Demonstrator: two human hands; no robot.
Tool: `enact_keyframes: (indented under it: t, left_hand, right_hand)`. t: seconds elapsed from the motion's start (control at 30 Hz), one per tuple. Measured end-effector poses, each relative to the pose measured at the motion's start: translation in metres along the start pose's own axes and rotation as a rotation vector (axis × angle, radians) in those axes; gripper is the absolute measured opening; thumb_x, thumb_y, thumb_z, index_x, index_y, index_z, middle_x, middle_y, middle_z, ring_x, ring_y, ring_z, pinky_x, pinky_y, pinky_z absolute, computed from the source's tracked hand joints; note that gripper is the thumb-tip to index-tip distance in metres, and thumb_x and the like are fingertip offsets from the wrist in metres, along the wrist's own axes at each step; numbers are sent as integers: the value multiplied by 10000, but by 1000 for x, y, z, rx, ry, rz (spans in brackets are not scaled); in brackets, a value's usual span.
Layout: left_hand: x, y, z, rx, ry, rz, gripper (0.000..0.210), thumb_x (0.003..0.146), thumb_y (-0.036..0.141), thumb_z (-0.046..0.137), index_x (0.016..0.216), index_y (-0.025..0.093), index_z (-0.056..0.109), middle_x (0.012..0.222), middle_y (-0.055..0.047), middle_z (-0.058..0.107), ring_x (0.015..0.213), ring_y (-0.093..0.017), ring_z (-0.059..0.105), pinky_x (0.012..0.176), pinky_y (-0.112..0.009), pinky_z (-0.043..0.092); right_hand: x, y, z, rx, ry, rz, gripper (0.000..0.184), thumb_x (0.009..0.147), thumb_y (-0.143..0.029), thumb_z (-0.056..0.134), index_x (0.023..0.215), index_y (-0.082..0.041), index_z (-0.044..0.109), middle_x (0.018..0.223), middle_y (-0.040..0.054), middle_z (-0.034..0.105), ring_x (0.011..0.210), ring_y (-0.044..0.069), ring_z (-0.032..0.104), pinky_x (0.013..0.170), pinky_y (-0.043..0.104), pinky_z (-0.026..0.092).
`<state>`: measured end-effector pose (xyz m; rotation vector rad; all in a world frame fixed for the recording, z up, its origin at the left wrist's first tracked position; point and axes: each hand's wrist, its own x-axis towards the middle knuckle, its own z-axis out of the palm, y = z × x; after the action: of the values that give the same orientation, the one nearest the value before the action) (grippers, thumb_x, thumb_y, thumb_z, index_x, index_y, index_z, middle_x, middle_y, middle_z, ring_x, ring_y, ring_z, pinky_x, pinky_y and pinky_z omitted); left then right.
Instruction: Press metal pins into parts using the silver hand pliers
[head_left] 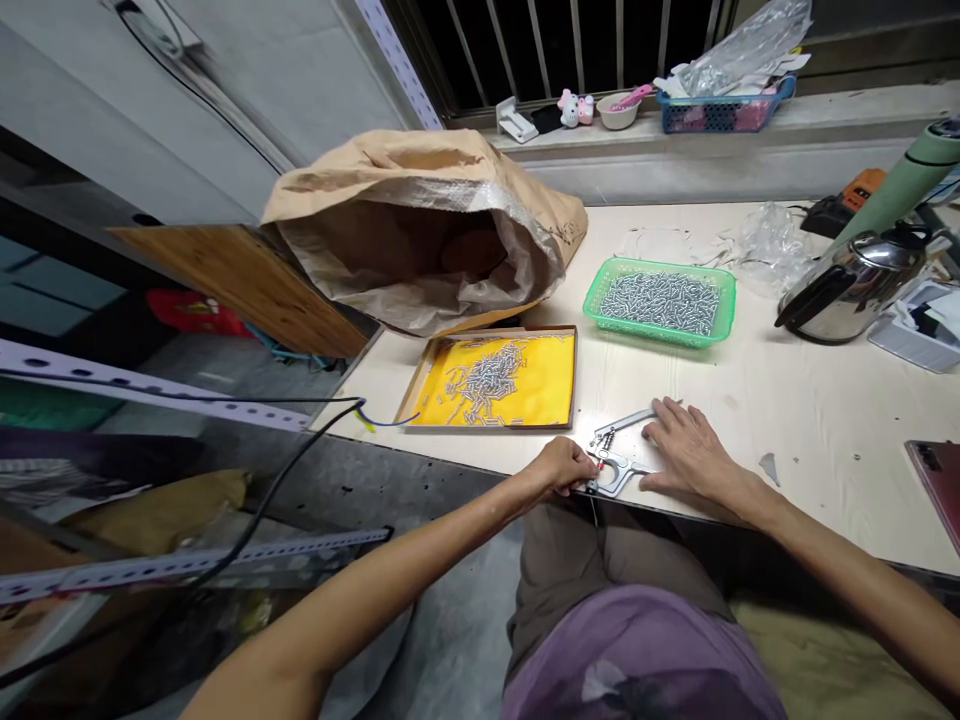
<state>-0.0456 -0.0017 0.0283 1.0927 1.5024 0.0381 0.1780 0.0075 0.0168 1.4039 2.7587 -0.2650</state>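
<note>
A silver spring-loaded hand tool like pliers lies at the table's front edge with its two handles spread apart. At its left end my left hand is closed in a pinch; a small red bit shows beside the fingertips, but what they hold is too small to make out. My right hand lies over the handle ends with fingers stretched and apart. Its fingertips touch the upper handle, and the thumb is by the lower one. Behind my left hand, a shallow tray with a yellow lining holds a heap of small metal pins.
A green plastic basket full of similar pins stands farther back. To its left a large paper sack gapes open. A metal kettle and a green bottle are at right, with a dark red phone near the edge.
</note>
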Motion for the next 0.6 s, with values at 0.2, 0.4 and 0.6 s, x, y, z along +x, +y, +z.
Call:
enact_keyframes:
  t: [0.2,0.4,0.6]
  left_hand:
    - [2,4,-1,95,6,28,232,666,294,614,520,153,501,397,80,403,359,-56,354,377,-185,320]
    - [1,8,-2,99,-53,-33,238,627,291,637,494,157,492,383,84,392,352,-45,354,372,-168,328]
    - [0,1,0,5,-43,-48,219,630,312,664,554,144,546,401,86,411,346,-51,372,372,-180,341]
  right_hand:
    - [-1,0,1,40,-9,-2,628,665,-600,688,1087,-148,579,1418,230,383,1341,393,281,1033,569,274]
    - [-2,1,5,68,22,2,601,679,-573,688,1094,-154,571,1421,223,382,1350,383,266,1034,576,264]
    - [-2,1,3,102,59,-9,700,708,-559,656,1264,-180,465,1386,194,435,1306,358,339,1007,562,292]
